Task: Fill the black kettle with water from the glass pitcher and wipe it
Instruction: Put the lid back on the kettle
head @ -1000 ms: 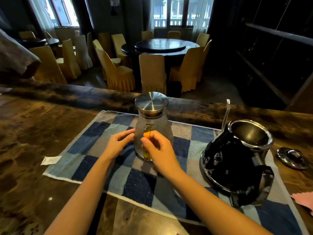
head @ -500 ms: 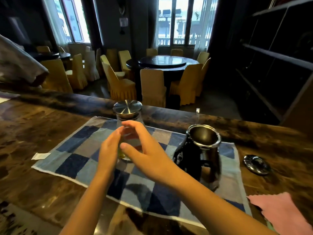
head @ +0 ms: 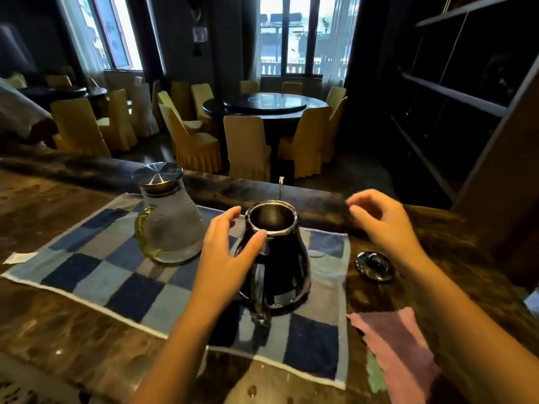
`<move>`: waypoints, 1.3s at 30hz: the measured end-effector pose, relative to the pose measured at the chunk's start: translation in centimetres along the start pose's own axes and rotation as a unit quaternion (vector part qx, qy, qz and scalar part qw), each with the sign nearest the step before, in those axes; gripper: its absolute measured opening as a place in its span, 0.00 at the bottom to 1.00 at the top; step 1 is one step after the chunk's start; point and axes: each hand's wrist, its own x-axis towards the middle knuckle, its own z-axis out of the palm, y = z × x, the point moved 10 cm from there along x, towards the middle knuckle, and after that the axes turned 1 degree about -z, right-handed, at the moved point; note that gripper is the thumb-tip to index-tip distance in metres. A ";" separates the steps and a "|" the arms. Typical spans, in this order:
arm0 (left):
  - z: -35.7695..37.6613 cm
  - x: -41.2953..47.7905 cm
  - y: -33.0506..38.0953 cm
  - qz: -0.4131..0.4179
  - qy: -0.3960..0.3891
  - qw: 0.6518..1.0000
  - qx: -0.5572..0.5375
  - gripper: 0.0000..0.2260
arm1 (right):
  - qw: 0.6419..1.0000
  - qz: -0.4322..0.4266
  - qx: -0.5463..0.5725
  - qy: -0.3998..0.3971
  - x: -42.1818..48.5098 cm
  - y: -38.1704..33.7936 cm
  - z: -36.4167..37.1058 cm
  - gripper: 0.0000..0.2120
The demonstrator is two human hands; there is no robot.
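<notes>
The black kettle [head: 280, 258] stands upright and lidless on a blue checked towel [head: 116, 275], its thin spout pointing away from me. My left hand [head: 224, 252] is spread open at the kettle's left side, thumb touching just under the rim. My right hand [head: 385, 223] hovers open above the counter to the kettle's right, holding nothing. The glass pitcher [head: 169, 225], with a steel lid and yellow-green handle, stands on the towel to the left, clear of both hands.
The kettle's dark lid [head: 374, 265] lies on the brown marble counter [head: 58, 330] right of the towel. A pink cloth [head: 399, 345] lies at the near right. A small white tag [head: 20, 257] sits left of the towel. Beyond the counter are tables and yellow chairs.
Both hands left the pitcher and moved right: the left one now touches the kettle, the right one has swung past it. My view shifted right, centring the kettle.
</notes>
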 end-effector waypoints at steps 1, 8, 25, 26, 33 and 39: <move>0.8 0.3 0.3 -0.004 -0.010 1.000 0.020 0.35 | 0.998 0.036 -0.045 0.001 0.0 3.2 -1.0 0.05; 3.3 1.9 -0.7 -0.065 -0.009 0.989 0.134 0.46 | 0.928 0.186 -0.299 -0.123 -3.3 16.8 -1.5 0.17; 3.6 2.5 -2.9 -0.116 -0.003 0.986 0.118 0.48 | 0.998 0.010 -0.049 -0.038 1.8 4.9 0.7 0.15; 3.5 2.5 -2.7 -0.116 -0.001 0.987 0.115 0.47 | 0.999 -0.023 -0.021 -0.042 3.0 2.0 1.3 0.15; 3.7 2.5 -3.0 -0.117 0.004 0.988 0.101 0.33 | 0.959 -0.178 -0.092 -0.199 5.8 -9.4 10.3 0.18; 4.1 2.5 -3.9 -0.119 0.001 0.989 0.088 0.37 | 0.936 -0.194 -0.180 -0.231 5.4 -8.0 13.8 0.19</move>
